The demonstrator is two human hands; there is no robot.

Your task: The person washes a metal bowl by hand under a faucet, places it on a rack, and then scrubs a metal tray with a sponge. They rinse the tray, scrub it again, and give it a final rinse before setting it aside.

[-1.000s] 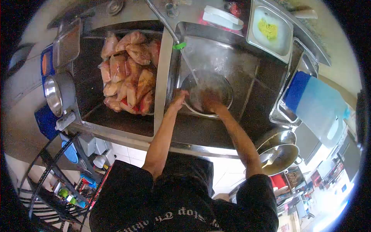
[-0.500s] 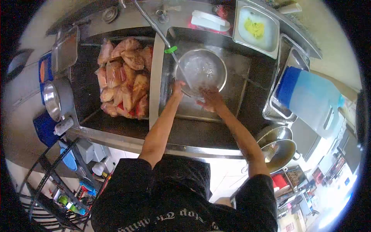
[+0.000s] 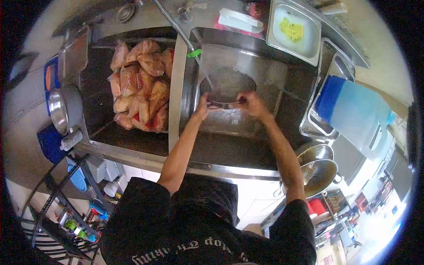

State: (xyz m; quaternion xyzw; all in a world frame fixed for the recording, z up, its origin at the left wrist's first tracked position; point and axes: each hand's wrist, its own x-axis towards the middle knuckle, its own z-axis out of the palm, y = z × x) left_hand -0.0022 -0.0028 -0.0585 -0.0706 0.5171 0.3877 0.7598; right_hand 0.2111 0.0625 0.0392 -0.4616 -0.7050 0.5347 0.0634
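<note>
A round metal bowl (image 3: 227, 90) is tilted in the right sink basin (image 3: 238, 57), its near rim toward me and its dark side facing up. My left hand (image 3: 203, 107) grips the rim on the left, and my right hand (image 3: 251, 105) is closed on the rim at the right. The metal faucet pipe (image 3: 174, 26) with a green band (image 3: 194, 53) reaches down over the bowl, and a thin stream runs from its end.
Bagged meat pieces (image 3: 141, 86) fill much of the left basin. Around the sink are a metal tray with yellow matter (image 3: 293, 31), a blue plastic jug (image 3: 357, 110), a metal pot (image 3: 64, 110), a white container (image 3: 240, 20) and pans (image 3: 322, 176).
The bowl has tipped from lying open upward with water in it to a steep tilt. My right hand has moved from inside the bowl to its rim.
</note>
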